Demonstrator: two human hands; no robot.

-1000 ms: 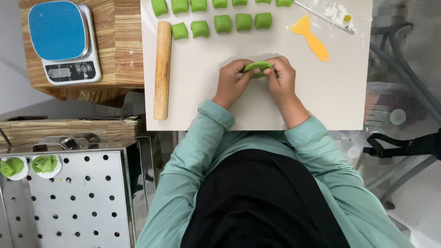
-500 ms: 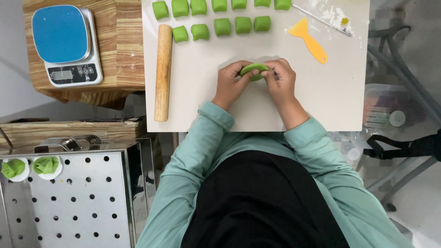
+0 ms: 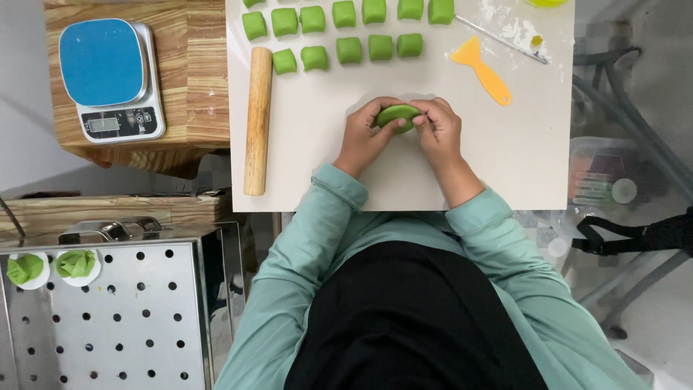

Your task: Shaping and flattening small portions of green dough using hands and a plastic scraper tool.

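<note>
Both my hands hold one flattened piece of green dough [image 3: 397, 115] just above the white work board [image 3: 534, 166]. My left hand [image 3: 364, 133] cups it from the left, and my right hand [image 3: 440, 130] pinches its right edge with the fingertips. Several cut green dough pieces [image 3: 346, 32] lie in two rows at the far side of the board. A wooden rolling pin [image 3: 258, 119] lies along the board's left edge, well left of my left hand.
An orange plastic scraper [image 3: 482, 68] and a thin metal stick [image 3: 505, 45] lie at the board's far right. A blue-topped kitchen scale [image 3: 108, 79] stands on a wooden block at the left. A perforated steel tray [image 3: 108, 318] at lower left carries two shaped green pieces [image 3: 50, 266].
The view has shifted slightly. My hands keep working the same dough piece, which has turned a little between my fingers.
</note>
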